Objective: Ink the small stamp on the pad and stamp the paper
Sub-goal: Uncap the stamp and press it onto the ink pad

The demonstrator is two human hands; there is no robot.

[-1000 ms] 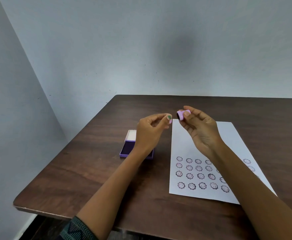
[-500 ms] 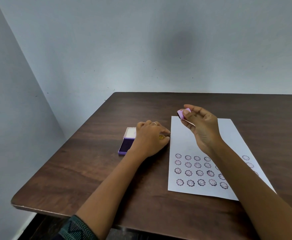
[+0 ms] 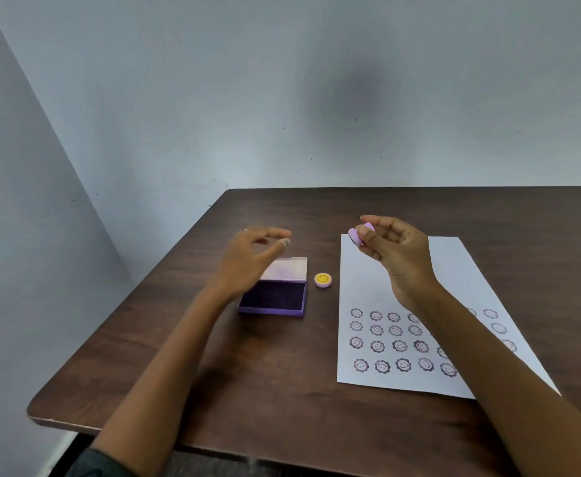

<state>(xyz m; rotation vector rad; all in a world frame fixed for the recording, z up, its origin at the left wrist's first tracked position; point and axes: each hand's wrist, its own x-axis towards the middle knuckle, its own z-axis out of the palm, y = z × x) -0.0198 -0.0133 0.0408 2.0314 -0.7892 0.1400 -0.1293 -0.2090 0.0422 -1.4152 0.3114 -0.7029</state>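
My right hand (image 3: pixel 394 251) pinches a small pink-purple stamp (image 3: pixel 358 234) in its fingertips, raised above the far left corner of the white paper (image 3: pixel 454 280). Rows of smiley flower prints cover the paper's near half. The purple ink pad (image 3: pixel 274 295) lies open left of the paper, its lid flipped back. My left hand (image 3: pixel 251 259) hovers above the pad's left side, fingers spread and holding nothing. A small round cap with a yellow smiley top (image 3: pixel 323 280) lies on the table between pad and paper.
The dark wooden table (image 3: pixel 282 390) stands in a corner between two pale walls. Its near edge and left corner are close to my forearms.
My left hand put the yellow-topped cap down beside the pad, then lifted away to the left and opened. My right hand stayed raised with the stamp.
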